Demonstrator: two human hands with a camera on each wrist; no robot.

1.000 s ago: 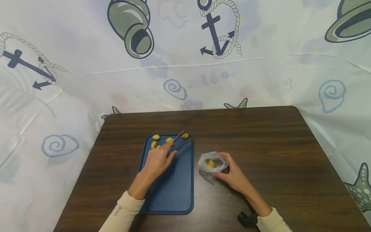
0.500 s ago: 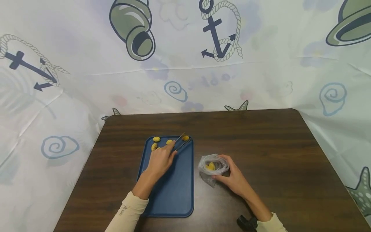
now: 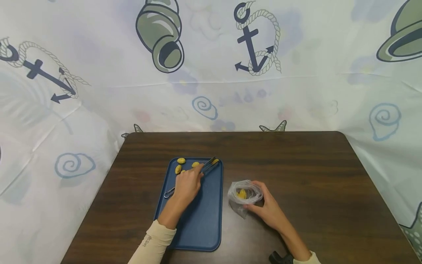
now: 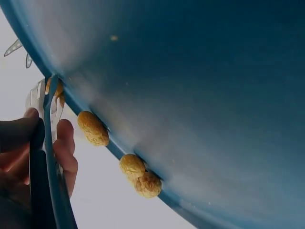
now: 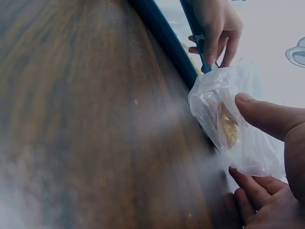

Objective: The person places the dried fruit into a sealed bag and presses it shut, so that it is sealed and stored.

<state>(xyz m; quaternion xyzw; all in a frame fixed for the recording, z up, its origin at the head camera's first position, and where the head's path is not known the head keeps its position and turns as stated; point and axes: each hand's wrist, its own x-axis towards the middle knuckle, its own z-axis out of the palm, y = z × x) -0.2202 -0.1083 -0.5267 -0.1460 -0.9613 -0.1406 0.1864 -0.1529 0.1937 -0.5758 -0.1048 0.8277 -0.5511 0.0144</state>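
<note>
Left hand (image 3: 188, 184) grips tongs (image 3: 209, 165) at the far right of a blue tray (image 3: 200, 225); right hand (image 3: 269, 209) holds a clear bag (image 3: 236, 202).

On the table (image 3: 296, 165) we listed one tray (image 3: 201, 227), loose pieces (image 3: 181, 160) towards its far end, tongs (image 3: 208, 167) over it, and, right of the tray, one bag (image 3: 234, 205) with further pieces (image 3: 242, 194) inside.
</note>
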